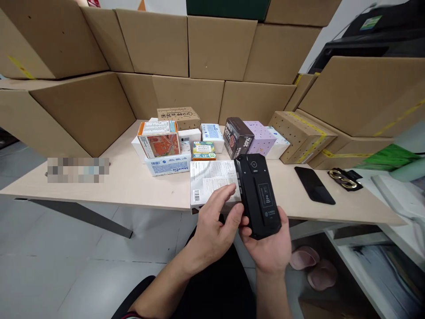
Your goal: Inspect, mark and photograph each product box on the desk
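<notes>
A black rugged phone (pixel 260 190) lies back side up in my right hand (pixel 270 250), its camera lens at the far end and an NFC label in the middle. My right fingers curl round its near end and lower left edge. My left hand (pixel 214 226) is beside the phone's left edge, fingers stretched out and thumb apart, holding nothing; whether its fingertips touch the phone I cannot tell. Just beyond my left hand, a white printed box (pixel 212 179) lies at the table's front edge, partly covered by the hand and the phone.
On the table (pixel 116 190) stand an orange-and-white box (pixel 159 139), tissue packs (pixel 169 165), a green-yellow box (pixel 203 150), a dark brown box (pixel 237 136) and a lilac box (pixel 260 137). A black smartphone (pixel 314 185) lies at the right. Cardboard boxes (pixel 186 99) wall the back.
</notes>
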A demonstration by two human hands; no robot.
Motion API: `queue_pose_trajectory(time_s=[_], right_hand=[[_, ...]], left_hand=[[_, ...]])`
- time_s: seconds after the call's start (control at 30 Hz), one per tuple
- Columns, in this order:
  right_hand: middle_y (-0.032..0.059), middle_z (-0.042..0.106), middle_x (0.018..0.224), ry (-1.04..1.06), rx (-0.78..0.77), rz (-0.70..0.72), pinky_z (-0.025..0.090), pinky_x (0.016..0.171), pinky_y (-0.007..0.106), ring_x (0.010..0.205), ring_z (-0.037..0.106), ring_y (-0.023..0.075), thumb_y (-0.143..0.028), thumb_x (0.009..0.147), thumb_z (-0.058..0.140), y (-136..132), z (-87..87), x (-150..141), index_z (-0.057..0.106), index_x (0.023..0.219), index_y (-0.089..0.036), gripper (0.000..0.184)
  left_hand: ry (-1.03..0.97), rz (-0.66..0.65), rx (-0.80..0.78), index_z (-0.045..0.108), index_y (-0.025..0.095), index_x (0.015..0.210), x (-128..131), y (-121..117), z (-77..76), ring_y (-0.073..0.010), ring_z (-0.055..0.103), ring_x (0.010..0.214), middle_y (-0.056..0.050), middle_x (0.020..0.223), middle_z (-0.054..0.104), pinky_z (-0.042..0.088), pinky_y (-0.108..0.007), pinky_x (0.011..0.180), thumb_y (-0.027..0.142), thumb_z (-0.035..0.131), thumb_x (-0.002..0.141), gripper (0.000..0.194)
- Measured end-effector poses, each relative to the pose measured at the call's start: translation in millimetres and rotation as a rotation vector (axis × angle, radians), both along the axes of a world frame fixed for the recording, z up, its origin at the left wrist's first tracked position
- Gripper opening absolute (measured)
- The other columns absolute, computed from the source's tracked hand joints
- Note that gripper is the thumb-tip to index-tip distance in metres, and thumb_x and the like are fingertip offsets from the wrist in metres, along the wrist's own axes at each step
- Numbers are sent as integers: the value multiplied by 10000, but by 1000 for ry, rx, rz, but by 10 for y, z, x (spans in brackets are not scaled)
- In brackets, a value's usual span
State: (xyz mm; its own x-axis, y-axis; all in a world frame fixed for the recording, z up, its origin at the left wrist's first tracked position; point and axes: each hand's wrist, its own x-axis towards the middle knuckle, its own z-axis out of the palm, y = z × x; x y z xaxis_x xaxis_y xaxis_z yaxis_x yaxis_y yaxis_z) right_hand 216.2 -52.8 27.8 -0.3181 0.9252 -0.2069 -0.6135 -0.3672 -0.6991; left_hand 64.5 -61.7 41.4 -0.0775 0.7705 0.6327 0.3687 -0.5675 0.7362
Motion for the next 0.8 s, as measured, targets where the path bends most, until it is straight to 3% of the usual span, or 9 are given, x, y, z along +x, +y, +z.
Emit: queue_pose_trajectory(time_s=[0.13,0.27,0.43,0.53,0.6,0.67,0.73,0.8], right_hand=[[71,763,1065,-28,10,-23,556,638,363,745,657,200,-680,916,349,10,-42,-66,744,1085,-318,562],[93,761,1081,-81,80,-22,565,651,397,764,667,224,-705,922,302,8,-35,-43,736,1112,-301,623],[133,738,1166,-208,328,-190,580,713,467,896,704,288,-686,945,254,-80,-5,65,696,1203,-284,651],[130,683,1285,-485,469,-453,551,926,522,1092,679,306,-536,932,504,-157,-58,122,608,1342,-281,494],[127,598,1411,-761,545,-615,476,1064,562,1269,593,322,-424,883,641,-182,-126,136,513,1448,-288,595],[134,500,1514,-991,623,-691,423,1120,600,1389,492,347,-404,859,679,-174,-197,130,433,1515,-295,708],[146,461,1542,-1137,698,-720,412,1126,622,1419,456,363,-416,862,675,-141,-245,110,397,1542,-295,744],[161,483,1514,-1248,778,-748,415,1120,631,1402,471,370,-408,865,683,-103,-257,79,390,1550,-281,756]], left_hand=[[-84,-14,-75,514,212,1433,34,9,-78,-220,692,1182,-124,1336,671,596,-403,1031,250,588,989,452],[-131,-34,-99,480,228,1466,36,28,-109,-233,678,1220,-129,1376,651,589,-435,1057,259,587,990,489],[-162,-59,-88,526,215,1413,22,8,-63,-236,683,1212,-140,1370,651,595,-437,1048,261,606,981,442],[-239,-135,-138,559,215,1366,39,-5,-11,-237,687,1208,-135,1353,663,593,-428,1050,285,612,981,395],[-340,-265,-220,570,208,1340,68,-4,18,-236,711,1169,-138,1324,683,618,-405,1004,316,593,993,364],[-411,-363,-271,567,200,1333,106,4,22,-230,731,1127,-144,1313,689,641,-378,946,332,565,1008,351],[-386,-322,-226,555,198,1356,146,13,-7,-224,721,1145,-148,1340,669,633,-372,957,309,568,1004,369],[-282,-195,-140,538,200,1390,175,17,-56,-212,706,1158,-142,1345,659,613,-378,993,263,597,983,417]])
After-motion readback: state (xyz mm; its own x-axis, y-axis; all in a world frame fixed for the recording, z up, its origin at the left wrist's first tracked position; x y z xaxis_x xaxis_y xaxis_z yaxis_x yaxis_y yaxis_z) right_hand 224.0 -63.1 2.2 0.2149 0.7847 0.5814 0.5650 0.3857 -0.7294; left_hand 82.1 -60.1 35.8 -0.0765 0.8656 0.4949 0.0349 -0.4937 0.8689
